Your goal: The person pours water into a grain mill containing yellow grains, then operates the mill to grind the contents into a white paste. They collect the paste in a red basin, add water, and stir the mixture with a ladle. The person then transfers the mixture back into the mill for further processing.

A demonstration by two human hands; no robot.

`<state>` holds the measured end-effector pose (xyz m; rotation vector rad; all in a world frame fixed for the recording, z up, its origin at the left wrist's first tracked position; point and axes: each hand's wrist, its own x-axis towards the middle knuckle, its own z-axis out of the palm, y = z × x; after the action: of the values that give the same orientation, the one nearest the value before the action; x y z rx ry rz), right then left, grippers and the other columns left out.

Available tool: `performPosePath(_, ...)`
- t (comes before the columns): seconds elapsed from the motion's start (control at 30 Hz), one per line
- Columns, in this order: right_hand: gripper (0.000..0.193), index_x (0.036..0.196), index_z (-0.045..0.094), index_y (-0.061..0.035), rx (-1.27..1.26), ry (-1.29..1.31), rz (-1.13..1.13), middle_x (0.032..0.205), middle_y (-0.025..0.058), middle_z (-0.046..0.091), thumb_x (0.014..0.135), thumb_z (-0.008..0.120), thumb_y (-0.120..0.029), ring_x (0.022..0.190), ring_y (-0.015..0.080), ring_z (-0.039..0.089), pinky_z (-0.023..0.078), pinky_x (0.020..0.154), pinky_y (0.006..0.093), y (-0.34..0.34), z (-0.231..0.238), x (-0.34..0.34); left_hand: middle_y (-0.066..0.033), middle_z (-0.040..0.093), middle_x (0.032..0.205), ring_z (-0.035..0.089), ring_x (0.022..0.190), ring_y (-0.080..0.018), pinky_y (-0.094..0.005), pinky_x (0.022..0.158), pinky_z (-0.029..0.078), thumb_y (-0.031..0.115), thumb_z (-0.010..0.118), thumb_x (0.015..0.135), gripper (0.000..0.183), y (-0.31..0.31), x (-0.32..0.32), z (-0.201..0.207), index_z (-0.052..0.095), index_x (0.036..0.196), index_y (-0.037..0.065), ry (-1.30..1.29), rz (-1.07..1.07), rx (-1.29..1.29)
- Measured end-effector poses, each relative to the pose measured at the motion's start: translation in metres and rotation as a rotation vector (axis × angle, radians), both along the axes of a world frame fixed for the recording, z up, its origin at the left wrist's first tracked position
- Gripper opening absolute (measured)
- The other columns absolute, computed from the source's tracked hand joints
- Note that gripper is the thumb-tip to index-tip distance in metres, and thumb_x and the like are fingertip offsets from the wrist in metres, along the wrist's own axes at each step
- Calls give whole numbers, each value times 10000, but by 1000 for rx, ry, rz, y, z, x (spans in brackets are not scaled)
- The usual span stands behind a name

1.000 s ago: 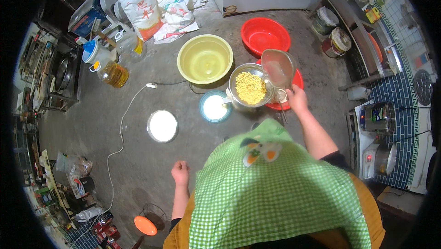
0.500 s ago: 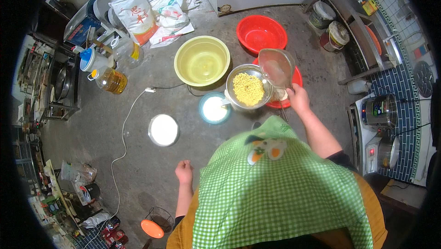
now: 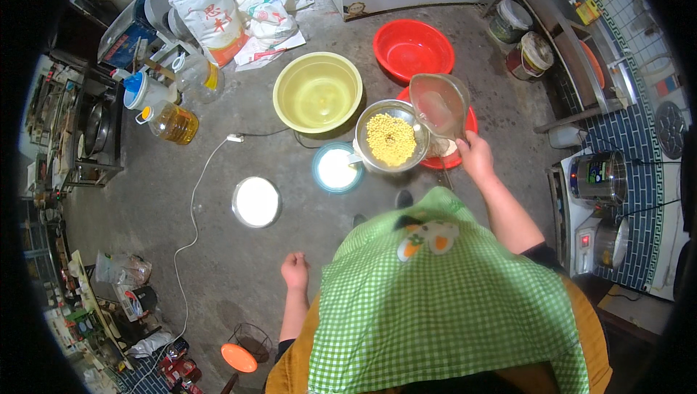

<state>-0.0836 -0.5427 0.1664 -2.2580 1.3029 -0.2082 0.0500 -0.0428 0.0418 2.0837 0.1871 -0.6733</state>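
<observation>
My right hand [image 3: 475, 158] grips the handle of a translucent plastic scoop [image 3: 439, 102], tilted over the right rim of a round metal hopper [image 3: 414, 113]. Yellow soybeans [image 3: 390, 140] lie in the hopper, with a small dark hollow at their middle. A spout on its left side reaches over a blue-rimmed basin [image 3: 319, 181] holding something white. Away from everything, my left hand [image 3: 295, 270] hangs with its fingers curled in and nothing visible in them. Behind the hopper and scoop, a red basin [image 3: 470, 124] is partly hidden.
A yellow-green basin [image 3: 282, 95] and another red basin [image 3: 381, 42] stand beyond the hopper. Left of the blue-rimmed basin is a round container of white stuff [image 3: 257, 202]. A white cable [image 3: 194, 212] crosses the floor near an oil jug [image 3: 174, 124]. Lidded buckets [image 3: 528, 56] stand at right.
A dark hollow has appeared in the middle of the soybeans. The scoop stays over the hopper's rim with hardly any movement, and my left hand has shifted very slightly right.
</observation>
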Motion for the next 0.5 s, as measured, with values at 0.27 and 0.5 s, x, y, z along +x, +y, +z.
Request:
performPosePath(0.27,296,1105,610,-74,-22,-13,8,939,203,661,872,595,-256,921,395,623,484,794,472,3,11,-1,-40,578,595,529,540,-108,-268,539,444,108,566,904,163,-1,-5,-7,612,794,-2,35,26,-11)
performPosePath(0.5,297,1132,614,-112,-26,103,8,975,187,666,862,598,-235,930,373,632,489,816,467,4,10,1,-33,580,605,516,539,-99,-257,533,432,109,555,913,153,-10,-8,1,622,822,5,53,11,-15)
